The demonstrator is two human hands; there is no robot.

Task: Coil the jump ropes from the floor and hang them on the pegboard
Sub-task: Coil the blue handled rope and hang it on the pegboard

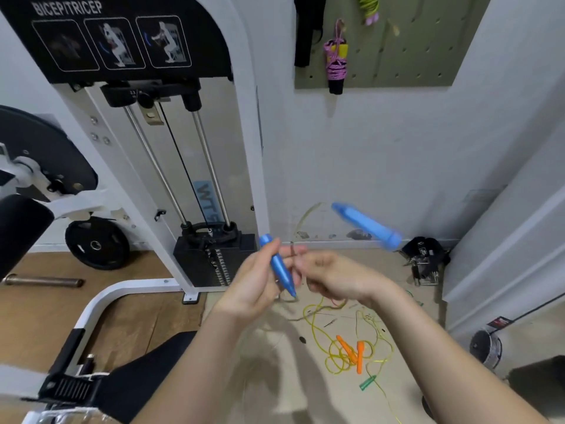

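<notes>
My left hand point(260, 286) grips a blue jump rope handle point(278, 266), held tilted in front of me. A second blue handle point(367, 225) is blurred in the air, up and to the right of my hands. My right hand point(333, 275) has its fingers curled beside the left hand, pinching the thin rope; the cord itself is hard to make out. On the floor lies a tangled yellow rope with orange handles point(351, 351) and a green handle point(367, 382). The green pegboard point(406, 56) on the wall carries a coiled pink rope point(336, 61) and a green coiled rope point(369, 6).
A white bicep/tricep weight machine point(195, 166) with a weight stack stands at the left, with a weight plate point(97, 244) leaning beside it. Black straps with buckles point(425, 255) lie in the corner. A grey wall edge point(501, 240) is at the right.
</notes>
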